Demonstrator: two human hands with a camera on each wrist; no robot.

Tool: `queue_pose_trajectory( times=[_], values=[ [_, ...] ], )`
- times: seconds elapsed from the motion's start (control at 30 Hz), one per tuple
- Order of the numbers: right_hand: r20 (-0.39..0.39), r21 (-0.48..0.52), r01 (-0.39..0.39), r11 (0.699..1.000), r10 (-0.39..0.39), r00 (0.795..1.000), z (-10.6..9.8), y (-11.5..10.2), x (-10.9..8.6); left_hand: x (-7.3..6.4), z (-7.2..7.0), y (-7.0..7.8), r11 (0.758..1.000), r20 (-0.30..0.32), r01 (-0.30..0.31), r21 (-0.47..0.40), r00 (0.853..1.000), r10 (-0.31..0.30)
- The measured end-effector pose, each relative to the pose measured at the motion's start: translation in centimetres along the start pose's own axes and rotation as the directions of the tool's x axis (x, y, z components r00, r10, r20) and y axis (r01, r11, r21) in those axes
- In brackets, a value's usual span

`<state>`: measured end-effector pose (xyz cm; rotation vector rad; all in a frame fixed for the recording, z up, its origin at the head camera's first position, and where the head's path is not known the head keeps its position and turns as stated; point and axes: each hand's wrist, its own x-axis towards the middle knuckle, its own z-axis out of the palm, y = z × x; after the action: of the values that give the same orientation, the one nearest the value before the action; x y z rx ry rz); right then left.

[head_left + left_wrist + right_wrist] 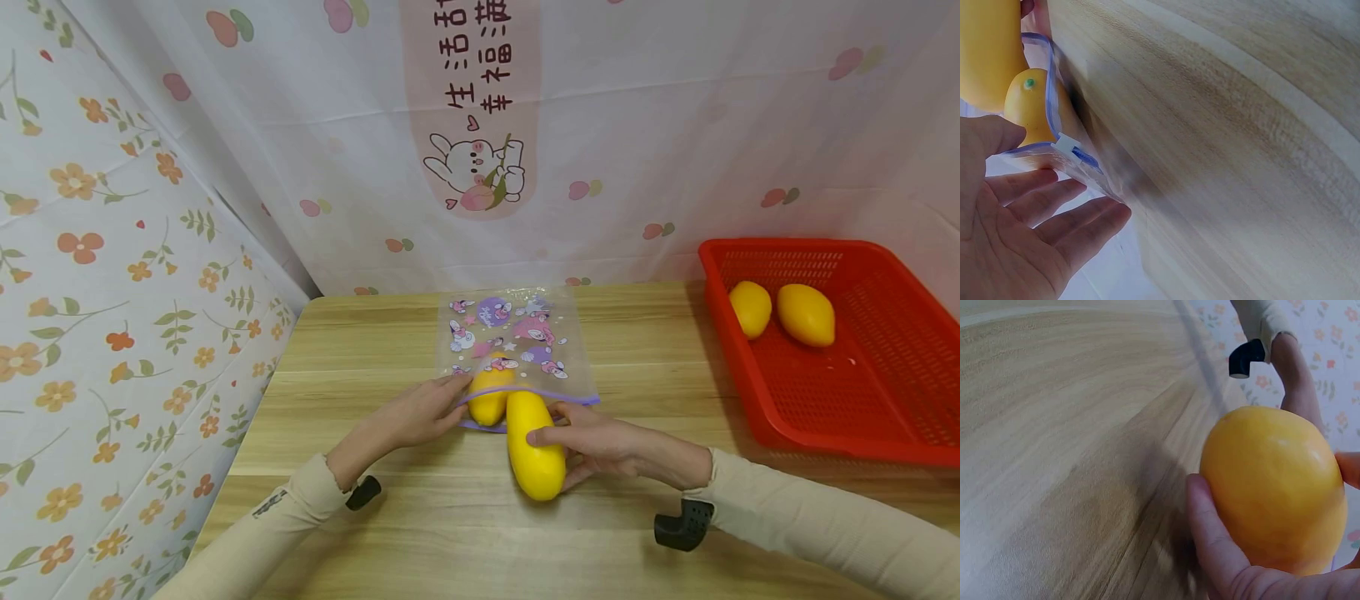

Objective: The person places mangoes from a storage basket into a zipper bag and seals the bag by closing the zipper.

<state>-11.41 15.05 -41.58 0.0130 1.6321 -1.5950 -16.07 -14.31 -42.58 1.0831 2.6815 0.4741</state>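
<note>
Purple bag rim (483, 429) partly behind fruit (537, 454) in right hand (600, 442)

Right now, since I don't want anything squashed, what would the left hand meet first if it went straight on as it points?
The left hand would first meet the bag, which it seems to touch at the side; just beyond lies a yellow fruit in the bag's mouth. Exact depth is hard to judge.

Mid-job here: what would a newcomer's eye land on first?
Probably the big red basket at the right of the table, with two yellow fruits inside. Next, the long yellow fruit gripped by the right hand, at the mouth of the printed see-through bag. Another yellow fruit lies in that bag's opening.
</note>
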Motion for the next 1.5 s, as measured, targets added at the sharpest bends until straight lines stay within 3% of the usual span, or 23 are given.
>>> queue_pose_trajectory(
  times=[0.67, 0.93, 1.3, 1.5],
  values=[
    [0.065, 0.08, 0.064, 0.995, -0.07, 0.995, 0.3, 0.0, 0.4, 0.0, -0.1, 0.1, 1.0, 0.003, 0.015, 0.001, 1.0, -0.015],
    [0.026, 0.09, 0.077, 0.993, -0.079, 0.997, 0.3, 0.1, 0.9, 0.0, -0.1, 0.1, 1.0, -0.003, 0.003, -0.011, 1.0, -0.003],
    [0.019, 0.138, 0.071, 0.988, -0.075, 0.997, 0.6, 0.0, 0.9, 0.0, -0.3, 0.1, 1.0, -0.006, -0.002, -0.01, 1.0, 0.002],
    [0.027, 0.117, 0.057, 0.991, -0.06, 0.998, 0.4, 0.3, 0.7, 0.0, -0.3, 0.1, 1.0, -0.015, -0.006, -0.006, 1.0, 0.006]
  ],
)
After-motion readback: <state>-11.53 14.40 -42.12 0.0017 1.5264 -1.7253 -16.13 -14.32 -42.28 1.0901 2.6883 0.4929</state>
